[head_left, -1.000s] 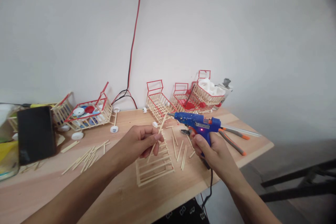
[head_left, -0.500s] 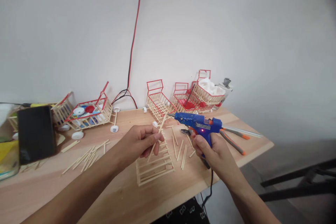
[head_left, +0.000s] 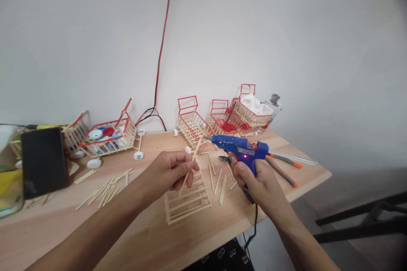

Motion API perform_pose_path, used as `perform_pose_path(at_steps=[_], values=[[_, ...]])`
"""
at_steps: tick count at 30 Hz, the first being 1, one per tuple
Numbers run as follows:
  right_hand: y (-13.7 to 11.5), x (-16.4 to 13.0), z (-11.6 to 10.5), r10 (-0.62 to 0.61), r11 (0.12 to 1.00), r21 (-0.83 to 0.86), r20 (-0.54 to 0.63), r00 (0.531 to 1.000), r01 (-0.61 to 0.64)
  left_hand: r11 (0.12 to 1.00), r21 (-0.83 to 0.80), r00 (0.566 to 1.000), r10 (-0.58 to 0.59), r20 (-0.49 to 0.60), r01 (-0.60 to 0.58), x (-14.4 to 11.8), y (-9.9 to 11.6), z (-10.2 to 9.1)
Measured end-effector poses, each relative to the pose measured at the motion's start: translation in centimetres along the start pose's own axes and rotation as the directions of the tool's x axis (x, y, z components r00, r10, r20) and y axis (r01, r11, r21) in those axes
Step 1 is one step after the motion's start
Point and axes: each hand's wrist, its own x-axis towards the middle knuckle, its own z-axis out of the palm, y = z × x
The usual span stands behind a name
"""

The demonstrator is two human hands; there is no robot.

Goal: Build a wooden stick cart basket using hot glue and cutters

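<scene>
Between the fingertips of my left hand (head_left: 178, 171) is a thin wooden stick (head_left: 197, 147), tilted with its upper end at the nozzle of a blue glue gun (head_left: 233, 146). Whether nozzle and stick touch, I cannot tell. My right hand (head_left: 254, 180) is wrapped around the glue gun's handle, and a small red light glows on its side. A flat wooden stick frame (head_left: 187, 216) with crossbars lies on the table below my left hand, which partly covers it. Loose sticks (head_left: 222, 188) lie to its right.
Small stick carts with red rims (head_left: 192, 125) stand along the wall, one filled with bottle caps (head_left: 108, 132). At left are a black tablet (head_left: 44, 163) and a stick pile (head_left: 104, 190). Orange-handled pliers (head_left: 282, 171) lie at right. The gun's cord (head_left: 256, 224) hangs over the table edge.
My right hand and the glue gun have shifted very slightly; the nozzle stays at the stick's upper end. A clear glue stick behind the gun no longer lines up with its rear. My left hand holds still.
</scene>
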Motion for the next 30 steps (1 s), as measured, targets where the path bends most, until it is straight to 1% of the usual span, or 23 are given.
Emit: perform_pose_path(at_steps=[9,14,18,27,30], values=[[-0.15,-0.22,-0.13,0.002,1.000,-0.018,-0.003,1.000,-0.002,1.000,-0.002,1.000,0.005,0.005,-0.005,0.01,-0.04,0.05],[-0.06,0.06,-0.06,-0.015,1.000,0.009,-0.009,1.000,0.015,1.000,0.005,1.000,-0.001,0.013,0.001,0.02,-0.11,0.05],[-0.01,0.18,-0.01,0.000,1.000,0.023,-0.004,1.000,0.000,1.000,0.002,1.000,0.001,0.016,-0.001,0.00,-0.16,0.08],[-0.19,-0.06,-0.04,-0.032,0.998,-0.051,-0.037,0.999,0.030,1.000,0.003,1.000,-0.003,0.020,0.003,-0.04,-0.01,0.12],[-0.29,-0.25,-0.06,-0.019,0.999,-0.038,-0.030,0.999,0.018,1.000,0.001,1.000,0.008,0.017,-0.008,-0.01,-0.05,0.12]])
